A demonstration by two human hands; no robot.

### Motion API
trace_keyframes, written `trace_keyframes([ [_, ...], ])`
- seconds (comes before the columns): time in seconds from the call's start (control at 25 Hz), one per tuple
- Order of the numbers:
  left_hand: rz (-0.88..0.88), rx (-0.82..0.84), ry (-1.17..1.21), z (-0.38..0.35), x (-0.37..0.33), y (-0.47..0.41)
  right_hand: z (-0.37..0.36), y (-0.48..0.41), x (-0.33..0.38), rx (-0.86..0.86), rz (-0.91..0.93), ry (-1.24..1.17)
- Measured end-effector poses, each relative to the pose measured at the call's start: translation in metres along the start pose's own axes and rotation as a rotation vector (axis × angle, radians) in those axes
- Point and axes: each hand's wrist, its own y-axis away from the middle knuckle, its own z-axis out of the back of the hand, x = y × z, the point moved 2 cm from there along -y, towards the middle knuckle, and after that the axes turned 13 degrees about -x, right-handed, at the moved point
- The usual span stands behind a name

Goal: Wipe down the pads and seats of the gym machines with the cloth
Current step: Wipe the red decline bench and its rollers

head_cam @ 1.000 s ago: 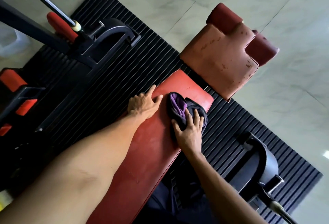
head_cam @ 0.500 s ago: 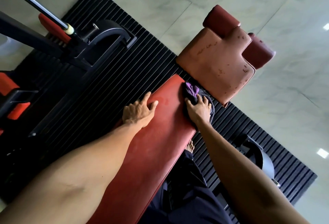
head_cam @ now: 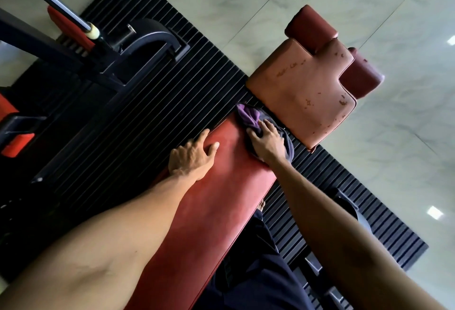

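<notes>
progress: bench pad (head_cam: 209, 211) being wiped | cloth (head_cam: 248, 115) being pressed onto its far end by the flattened right hand (head_cam: 267, 143) | left hand (head_cam: 192, 159) being rested open on the pad edge | worn seat pad (head_cam: 302, 95) and rollers (head_cam: 310, 30) judged as not yet being wiped

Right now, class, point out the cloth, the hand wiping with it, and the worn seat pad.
cloth (head_cam: 247, 115): head view, its purple fold.
right hand (head_cam: 267, 144): head view, back of the hand.
worn seat pad (head_cam: 302, 88): head view, its flat top.
</notes>
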Motion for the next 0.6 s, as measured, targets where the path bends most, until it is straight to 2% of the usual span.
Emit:
trace_keyframes([
  [0.08, -0.003, -0.004, -0.003, 0.000, 0.000, -0.001, -0.007, -0.023, 0.035, 0.024, 0.041, 0.008],
  [0.16, 0.017, 0.004, -0.024, -0.001, 0.000, -0.001, -0.016, -0.008, 0.064, 0.031, 0.245, 0.001],
  [0.24, 0.049, 0.025, -0.020, -0.001, 0.000, -0.001, -0.014, 0.033, 0.062, 0.035, 0.353, -0.038],
  [0.32, 0.052, 0.024, -0.020, -0.001, -0.001, 0.000, -0.005, 0.062, 0.032, 0.021, 0.324, -0.044],
  [0.44, 0.012, 0.014, 0.007, -0.001, 0.001, -0.002, 0.004, 0.049, -0.011, 0.016, 0.150, -0.022],
  [0.6, -0.004, -0.001, -0.003, 0.001, 0.001, -0.001, -0.002, -0.017, 0.018, 0.021, 0.036, 0.001],
])
